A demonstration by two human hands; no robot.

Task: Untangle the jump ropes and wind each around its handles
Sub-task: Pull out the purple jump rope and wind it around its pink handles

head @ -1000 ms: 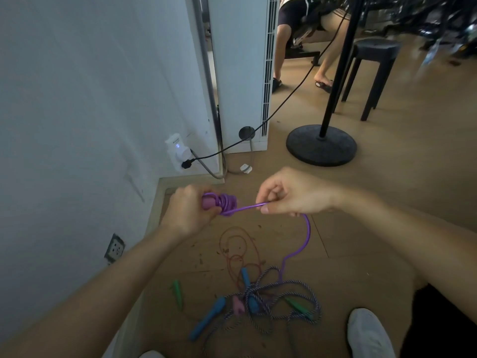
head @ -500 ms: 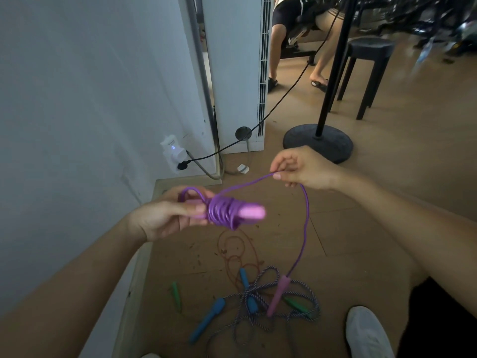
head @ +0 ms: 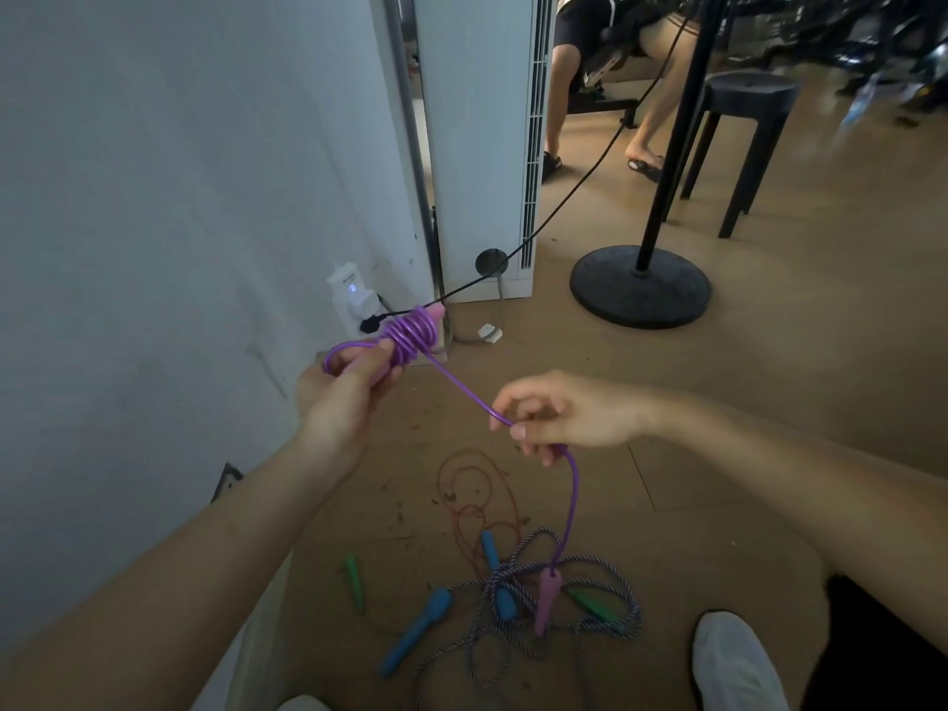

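Standing over the wooden floor point(head: 769, 402) and leaving the other ropes for later: a striped rope point(head: 623, 590) heaped in loops not far from the floor's wall-side edge, tangled with blue handles point(head: 418, 623), green handles point(head: 355, 582) and a thin red rope point(head: 477, 484). Winding the purple jump rope point(head: 461, 387) round its pink handle point(head: 410, 336), with several turns already sitting tight on it, well above that heap. Gripping that wound handle with the left hand point(head: 341, 397), fingers curled round the shaft and a loose loop of rope. Pinching the free run with the right hand point(head: 559, 413) between thumb and fingertips, other fingers loosely bent, letting the slack drop to the second pink handle point(head: 546, 600) down among the striped loops. Judging the next move: carrying the pinched run round the handle again, keeping tension, then lifting the trailing handle clear without snagging the heap.
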